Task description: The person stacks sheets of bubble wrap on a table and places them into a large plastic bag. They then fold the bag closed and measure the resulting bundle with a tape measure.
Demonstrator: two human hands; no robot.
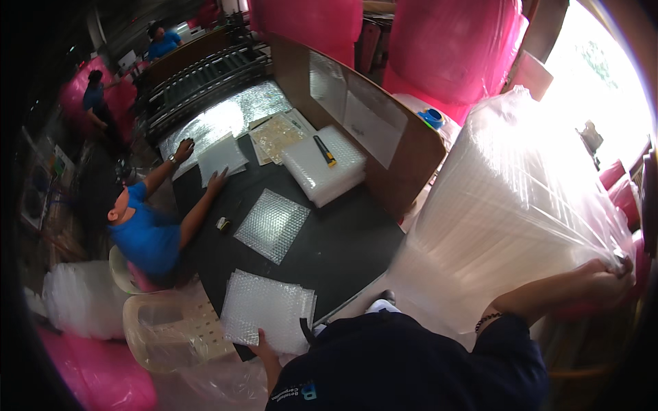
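Note:
Near the front corner of the dark table lies a small stack of bubble wrap sheets point(264, 308). My left hand point(266, 351) grips its near edge, a digit on top and the other fingers hidden. Out to the right, my right hand point(610, 279) is closed on the clear plastic film point(548, 198), pulled taut around a tall, pale wrapped stack. A single bubble wrap sheet point(273, 225) lies flat farther in on the table. Beyond it, a yellow-and-black box cutter point(325, 152) rests on a thick bubble wrap pile point(322, 168).
Across the table point(343, 246), a co-worker in blue point(147, 229) handles pale sheets point(221, 162). A brown partition point(411, 151) edges the table's far right. A cream plastic chair point(164, 329) stands at left. Big pink rolls point(452, 48) and a roller conveyor point(205, 75) are behind.

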